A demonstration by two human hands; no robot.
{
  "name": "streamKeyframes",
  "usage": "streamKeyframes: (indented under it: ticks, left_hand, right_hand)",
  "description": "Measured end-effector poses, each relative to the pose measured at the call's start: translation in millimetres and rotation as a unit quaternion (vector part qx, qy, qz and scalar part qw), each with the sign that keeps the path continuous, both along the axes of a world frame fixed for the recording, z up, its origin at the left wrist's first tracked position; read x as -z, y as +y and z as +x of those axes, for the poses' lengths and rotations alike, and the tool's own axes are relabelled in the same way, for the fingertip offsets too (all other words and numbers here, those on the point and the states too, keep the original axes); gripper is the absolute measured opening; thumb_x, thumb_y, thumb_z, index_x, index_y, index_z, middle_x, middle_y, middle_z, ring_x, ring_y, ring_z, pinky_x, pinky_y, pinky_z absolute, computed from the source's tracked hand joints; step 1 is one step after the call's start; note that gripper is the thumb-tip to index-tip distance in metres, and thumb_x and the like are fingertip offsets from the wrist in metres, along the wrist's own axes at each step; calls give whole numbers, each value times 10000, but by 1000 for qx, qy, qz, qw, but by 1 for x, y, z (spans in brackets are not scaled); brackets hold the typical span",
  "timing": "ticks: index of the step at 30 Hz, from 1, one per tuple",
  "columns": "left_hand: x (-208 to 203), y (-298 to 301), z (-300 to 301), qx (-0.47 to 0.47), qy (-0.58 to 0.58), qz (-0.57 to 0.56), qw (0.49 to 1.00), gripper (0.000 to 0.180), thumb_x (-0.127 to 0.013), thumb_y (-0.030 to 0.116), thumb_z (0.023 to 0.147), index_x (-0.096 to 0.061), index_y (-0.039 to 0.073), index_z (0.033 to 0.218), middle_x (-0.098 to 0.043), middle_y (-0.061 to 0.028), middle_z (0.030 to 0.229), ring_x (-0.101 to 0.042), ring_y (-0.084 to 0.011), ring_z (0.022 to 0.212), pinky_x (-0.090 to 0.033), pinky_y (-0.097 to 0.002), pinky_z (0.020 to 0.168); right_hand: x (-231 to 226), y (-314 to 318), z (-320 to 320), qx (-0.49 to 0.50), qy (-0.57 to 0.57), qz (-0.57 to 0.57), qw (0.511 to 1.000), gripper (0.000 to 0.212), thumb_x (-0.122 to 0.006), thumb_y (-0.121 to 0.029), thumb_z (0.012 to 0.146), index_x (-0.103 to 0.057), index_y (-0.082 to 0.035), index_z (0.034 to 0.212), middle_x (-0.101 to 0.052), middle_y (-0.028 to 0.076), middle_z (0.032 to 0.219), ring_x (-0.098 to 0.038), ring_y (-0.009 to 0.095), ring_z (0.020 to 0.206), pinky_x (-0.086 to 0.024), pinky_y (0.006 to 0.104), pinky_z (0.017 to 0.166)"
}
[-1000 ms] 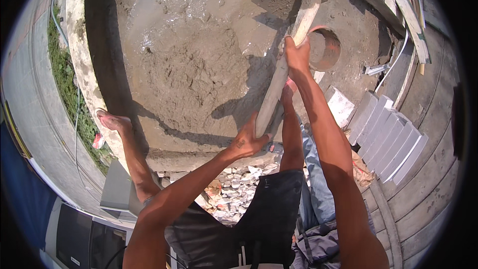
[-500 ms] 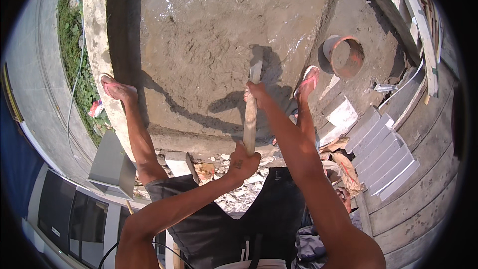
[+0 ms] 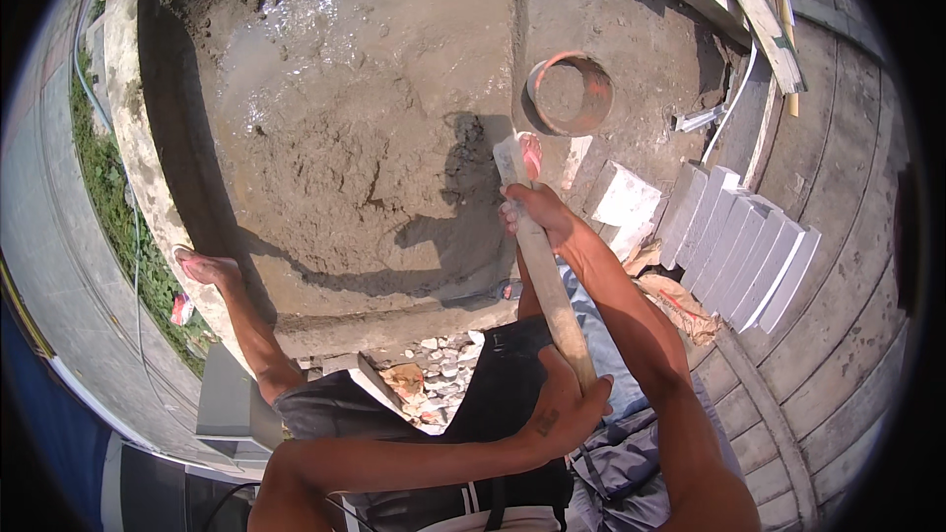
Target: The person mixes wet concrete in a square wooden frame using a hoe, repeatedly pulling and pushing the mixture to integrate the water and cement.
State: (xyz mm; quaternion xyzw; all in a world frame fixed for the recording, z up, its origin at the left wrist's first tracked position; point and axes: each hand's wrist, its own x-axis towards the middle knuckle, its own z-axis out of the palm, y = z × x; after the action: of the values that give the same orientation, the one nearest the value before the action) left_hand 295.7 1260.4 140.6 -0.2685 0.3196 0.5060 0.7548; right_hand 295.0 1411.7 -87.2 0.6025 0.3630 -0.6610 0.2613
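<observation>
Both my hands grip a long pale wooden stick (image 3: 555, 300), which slants from above my lap toward the wet cement. Near the lower end of the picture, my left hand (image 3: 572, 404) is wrapped round its close end. My right hand (image 3: 537, 211) is closed around it farther up, just short of the cement-smeared far tip. That tip overlaps my right foot in the view; whether it touches anything I cannot tell. Beyond and to the left spreads the grey wet cement (image 3: 335, 172), lumpy in the middle and shiny at the back, with my shadow across it.
An orange-rimmed bucket (image 3: 570, 94) stands right of the cement. Grey slabs (image 3: 744, 246) lean together at right, near a torn paper sack (image 3: 680, 307). A concrete ledge (image 3: 133, 128) under my left foot bounds the left side. Grey-blue clothing (image 3: 641, 453) shows beneath my right arm.
The stick has drawn back toward my body and swung to the right, both hands still gripping it. My view has turned rightward, so the bucket and slabs appear farther left.
</observation>
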Motion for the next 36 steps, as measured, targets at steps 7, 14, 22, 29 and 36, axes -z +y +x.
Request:
streamKeyframes:
  ticks: [7,14,22,29,36]
  left_hand:
    - [-13,31,23,44,113,103,987,493,-587,155,923,-184,-8,1157,-543,-173,908,-632,-207,692,-523,-341,562]
    - [142,18,74,119,396,119,902,493,-608,125,812,-360,-31,1208,-611,-361,845,-619,-565,807,-504,-542,712]
    - [253,-9,90,297,439,114,840,691,-697,220,838,-317,28,1383,-653,-343,907,-643,-514,895,-518,-562,766]
    - [251,-37,70,250,494,124,824,540,-677,195,846,-381,45,1272,-656,-329,883,-632,-522,870,-508,-576,744]
    - [214,-102,63,251,433,77,862,659,-674,156,806,-328,10,1348,-652,-348,900,-654,-508,884,-532,-542,761]
  right_hand:
    - [-86,93,-8,78,12,85,993,154,-602,-110,915,-513,-15,997,-532,49,718,-489,129,541,-428,283,464]
    - [-23,127,37,94,69,332,936,207,-583,-68,930,-460,-59,1095,-546,83,765,-521,171,553,-461,329,472]
    - [14,104,55,89,82,360,925,500,-571,-1,887,-347,-34,1333,-570,141,1043,-602,201,811,-533,354,634]
    - [6,82,52,95,124,406,901,549,-579,-8,882,-344,-48,1377,-565,129,1100,-595,221,914,-534,361,754]
    - [24,16,23,65,167,304,936,450,-577,-23,902,-375,-78,1301,-555,101,963,-592,193,726,-528,349,588]
